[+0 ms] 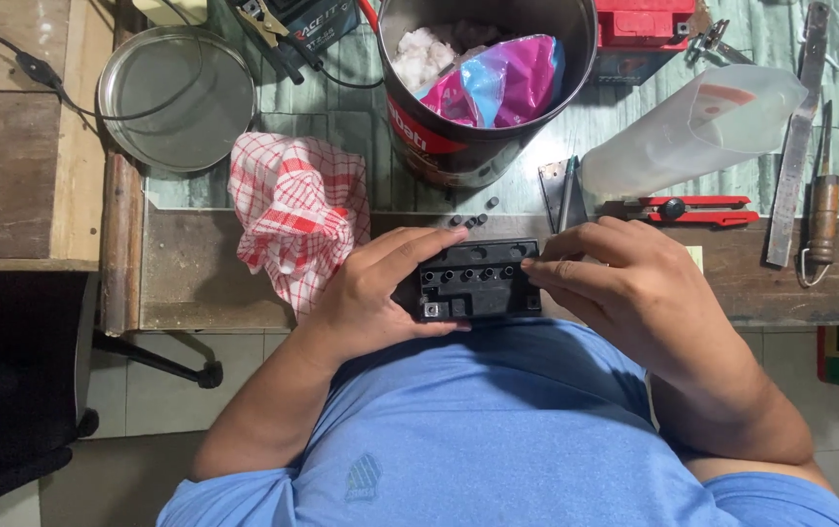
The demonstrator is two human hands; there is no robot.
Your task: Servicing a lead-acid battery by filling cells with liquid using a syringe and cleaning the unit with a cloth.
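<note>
Both hands are gripping the small black battery [478, 281] at the bench [195, 283] edge, left hand [370, 288] clamped around its left end, right hand [624, 283] pinching its right end, little caps [471, 219] sitting just behind it, so probably they're going in next.

Left hand [370, 293] hides the black battery's [478, 280] left end.

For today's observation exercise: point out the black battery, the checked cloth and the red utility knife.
black battery [478, 280], head view, on its top face.
checked cloth [297, 210], head view, mid-fold.
red utility knife [697, 208], head view, on its body.
</note>
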